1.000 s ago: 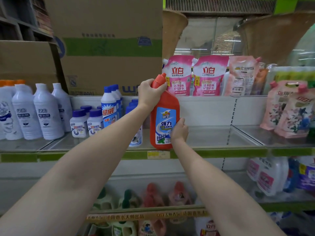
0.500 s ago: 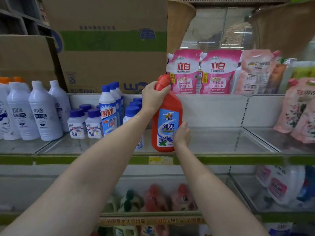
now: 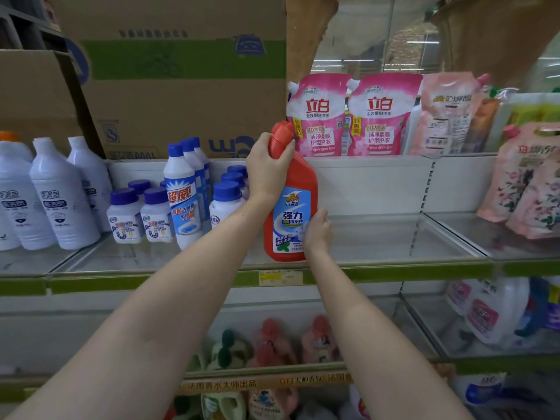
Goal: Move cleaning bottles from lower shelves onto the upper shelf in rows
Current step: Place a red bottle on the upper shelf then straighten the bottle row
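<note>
At frame centre, a red plastic toilet-cleaner bottle with a blue label (image 3: 290,207) stands on the upper glass shelf (image 3: 378,237). The left hand (image 3: 268,169) grips its neck; the right hand (image 3: 316,230) holds its base. Judging by the red-capped bottles (image 3: 291,344) below, more remain.

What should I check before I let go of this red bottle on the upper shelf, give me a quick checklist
1. Left hand grips the neck of the red bottle below the cap: ok.
2. Right hand steadies the bottle's lower side: ok.
3. Bottle base flat on the upper shelf: cannot tell, it looks slightly tilted.
4. Label faces forward: ok.
5. Free shelf space to the bottle's right: ok.
6. Lined up beside the blue-capped bottles: cannot tell, the left arm hides the gap.
</note>
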Available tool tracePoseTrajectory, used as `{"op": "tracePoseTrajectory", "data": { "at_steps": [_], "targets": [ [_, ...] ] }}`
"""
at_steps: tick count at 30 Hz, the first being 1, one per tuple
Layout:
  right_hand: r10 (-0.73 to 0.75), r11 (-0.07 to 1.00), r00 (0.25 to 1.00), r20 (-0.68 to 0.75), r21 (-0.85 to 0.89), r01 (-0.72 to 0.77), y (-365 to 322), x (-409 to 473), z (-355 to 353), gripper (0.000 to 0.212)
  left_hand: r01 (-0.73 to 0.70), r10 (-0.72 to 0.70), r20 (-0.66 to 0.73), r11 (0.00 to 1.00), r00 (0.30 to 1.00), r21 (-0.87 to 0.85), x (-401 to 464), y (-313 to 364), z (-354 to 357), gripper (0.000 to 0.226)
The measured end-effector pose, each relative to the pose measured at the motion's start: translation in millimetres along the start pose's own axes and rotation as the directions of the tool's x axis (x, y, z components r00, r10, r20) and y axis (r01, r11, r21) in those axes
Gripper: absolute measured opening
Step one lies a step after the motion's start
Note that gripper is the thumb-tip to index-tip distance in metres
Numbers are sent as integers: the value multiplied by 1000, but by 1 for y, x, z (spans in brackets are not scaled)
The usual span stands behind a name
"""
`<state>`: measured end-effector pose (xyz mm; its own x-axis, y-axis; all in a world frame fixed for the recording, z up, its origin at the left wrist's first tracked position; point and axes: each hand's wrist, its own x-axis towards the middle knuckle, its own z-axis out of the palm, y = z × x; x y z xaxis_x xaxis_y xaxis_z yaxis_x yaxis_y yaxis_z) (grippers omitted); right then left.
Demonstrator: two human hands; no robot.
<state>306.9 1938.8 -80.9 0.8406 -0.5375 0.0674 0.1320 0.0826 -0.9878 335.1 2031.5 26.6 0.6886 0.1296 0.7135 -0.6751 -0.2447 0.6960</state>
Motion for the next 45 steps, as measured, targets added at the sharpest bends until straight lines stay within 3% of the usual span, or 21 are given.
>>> {"op": "tracePoseTrajectory", "data": {
  "at_steps": [5,11,19,24,32,39,42,45],
  "targets": [
    [-6,1000,1000,-7,20,6,3,0,-2,48,-19,20,-30,1000,999,15,1,-4,1,23],
    [0,1000,994,-113,-21,-2,4,9,6,42,-50,52,-31,997,998,52,8,-11,11,24],
    [-10,994,980,-197,-113,-12,10,22,17,50,-23,25,-34,999,999,35,23,-25,21,26],
    [10,996,980,-199,-86,-27,14,23,21,59,-27,27,-36,999,999,17,23,-27,21,28],
    [-13,980,984,-175,-196,-22,5,13,9,44,-20,18,28,998,999,60,20,-22,13,28],
    [-9,896,988,-152,-441,-60,-25,-6,-11,36,-41,-58,199,887,978,460,4,-3,-14,58],
    [-49,897,993,-104,-442,-2,-29,-23,-9,30,-79,-77,254,830,964,553,-6,10,-29,57],
    [-100,882,995,-20,-464,79,-31,-47,0,26,-133,-93,317,771,944,623,-18,20,-48,40]
  ]
}}
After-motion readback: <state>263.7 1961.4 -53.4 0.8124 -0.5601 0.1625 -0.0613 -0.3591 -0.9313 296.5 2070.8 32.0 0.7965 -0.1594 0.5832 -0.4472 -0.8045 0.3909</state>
